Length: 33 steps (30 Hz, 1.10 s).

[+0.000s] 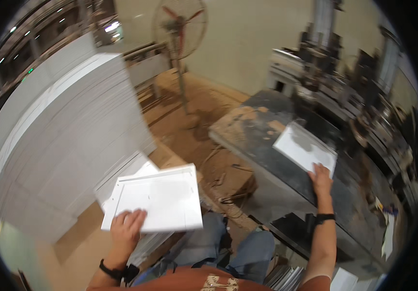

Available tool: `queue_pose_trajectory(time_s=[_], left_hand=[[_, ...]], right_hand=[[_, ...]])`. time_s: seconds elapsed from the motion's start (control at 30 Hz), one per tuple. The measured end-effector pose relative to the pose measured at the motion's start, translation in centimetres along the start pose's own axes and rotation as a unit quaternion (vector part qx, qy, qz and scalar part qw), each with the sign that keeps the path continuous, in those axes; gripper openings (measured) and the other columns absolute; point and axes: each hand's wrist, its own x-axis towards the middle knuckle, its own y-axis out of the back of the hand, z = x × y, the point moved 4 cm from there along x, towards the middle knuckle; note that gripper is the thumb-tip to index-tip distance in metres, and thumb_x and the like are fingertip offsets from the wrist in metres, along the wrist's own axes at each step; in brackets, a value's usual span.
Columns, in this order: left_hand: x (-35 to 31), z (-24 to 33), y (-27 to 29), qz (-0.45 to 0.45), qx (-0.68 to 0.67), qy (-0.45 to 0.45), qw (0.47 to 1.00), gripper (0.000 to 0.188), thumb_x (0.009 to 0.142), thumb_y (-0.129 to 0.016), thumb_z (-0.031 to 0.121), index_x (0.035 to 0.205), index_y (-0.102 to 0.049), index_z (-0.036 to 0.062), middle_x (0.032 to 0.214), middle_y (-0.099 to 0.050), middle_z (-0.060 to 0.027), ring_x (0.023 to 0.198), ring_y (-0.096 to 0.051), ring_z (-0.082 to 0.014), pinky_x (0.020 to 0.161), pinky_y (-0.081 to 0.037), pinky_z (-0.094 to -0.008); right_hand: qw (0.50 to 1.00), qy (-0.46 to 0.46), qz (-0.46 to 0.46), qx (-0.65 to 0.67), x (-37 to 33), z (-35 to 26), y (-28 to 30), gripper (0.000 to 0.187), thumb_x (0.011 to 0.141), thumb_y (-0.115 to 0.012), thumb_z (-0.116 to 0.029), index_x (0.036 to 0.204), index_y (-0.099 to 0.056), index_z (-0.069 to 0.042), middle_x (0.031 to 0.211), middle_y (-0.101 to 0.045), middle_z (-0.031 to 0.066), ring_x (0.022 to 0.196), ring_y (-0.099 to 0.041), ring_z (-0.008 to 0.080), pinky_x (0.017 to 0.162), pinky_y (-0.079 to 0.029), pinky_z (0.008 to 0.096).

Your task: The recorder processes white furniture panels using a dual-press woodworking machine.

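A white rectangular panel [167, 201] lies at the lower left, on top of other white panels that jut out beneath it. My left hand [126, 230] is closed on its near left edge, the fingers lying over the top face; the thumb is hidden. To the right, a second white panel [306, 145] lies flat on a dark machine table [252, 121], with a grey shadow across it. My right hand [321, 180] is closed on the near corner of this panel, fingertips on its upper face.
A tall stack of white sheets [73, 131] rises on the left. Behind stands a fan [180, 22] on a pole. Heavy machine heads [311, 82] line the table's far right side. Sawdust [240, 116] covers part of the table. Thin white pieces [286, 279] sit low beside my legs.
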Motion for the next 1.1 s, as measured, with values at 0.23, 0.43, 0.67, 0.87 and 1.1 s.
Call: queue_pose_trajectory(time_s=[0.23, 0.43, 0.67, 0.87, 1.1], left_hand=[[-2.4, -6.1, -7.1, -0.045, 0.036, 0.182, 0.982, 0.043, 0.081, -0.052, 0.003, 0.125, -0.054, 0.0046, 0.120, -0.058, -0.0106, 0.112, -0.052, -0.0332, 0.094, -0.043, -0.0448], [-3.1, -8.6, -11.8, -0.120, -0.031, 0.180, 0.976, 0.070, 0.066, -0.079, 0.024, 0.128, -0.051, 0.0078, 0.130, -0.053, -0.0100, 0.119, -0.047, -0.0368, 0.097, -0.039, -0.0520], [-0.2, -6.7, -11.7, -0.038, -0.070, 0.168, 0.983, 0.070, 0.059, -0.083, 0.023, 0.121, -0.056, 0.0041, 0.125, -0.054, -0.0150, 0.123, -0.043, -0.0411, 0.103, -0.033, -0.0540], [15.1, 14.3, -11.5, 0.034, -0.419, -0.182, 0.889, 0.047, 0.069, -0.076, 0.014, 0.112, -0.059, 0.0026, 0.117, -0.055, -0.0141, 0.119, -0.047, -0.0376, 0.101, -0.036, -0.0480], [29.0, 32.7, -21.8, 0.044, -0.373, -0.274, 0.886, 0.053, 0.080, -0.066, 0.041, 0.121, -0.058, 0.0083, 0.123, -0.055, -0.0112, 0.123, -0.045, -0.0326, 0.105, -0.031, -0.0533]], right_hand=[[0.998, 0.036, 0.056, 0.000, -5.6, -8.1, 5.4, 0.051, 0.087, -0.063, -0.029, 0.133, -0.048, -0.015, 0.139, -0.045, 0.0090, 0.135, -0.033, 0.0317, 0.106, -0.019, 0.0640], [0.989, 0.087, 0.113, 0.038, -17.1, -6.4, 12.0, 0.054, 0.081, -0.066, -0.015, 0.132, -0.049, -0.011, 0.136, -0.048, 0.0107, 0.132, -0.037, 0.0344, 0.109, -0.021, 0.0559], [0.863, -0.457, -0.095, -0.194, -42.6, 6.3, 17.6, 0.092, 0.069, -0.077, -0.020, 0.145, -0.027, -0.005, 0.152, -0.025, 0.0129, 0.140, -0.021, 0.0363, 0.104, -0.025, 0.0637], [0.874, -0.436, -0.007, -0.213, -50.4, 3.9, 15.3, 0.079, 0.068, -0.069, -0.004, 0.139, -0.036, -0.005, 0.146, -0.038, 0.0120, 0.135, -0.032, 0.0364, 0.105, -0.026, 0.0602], [0.983, -0.097, 0.142, -0.062, -40.8, -4.5, 19.3, 0.052, 0.065, -0.053, 0.008, 0.116, -0.059, -0.003, 0.116, -0.062, 0.0181, 0.108, -0.059, 0.0382, 0.093, -0.047, 0.0444]])
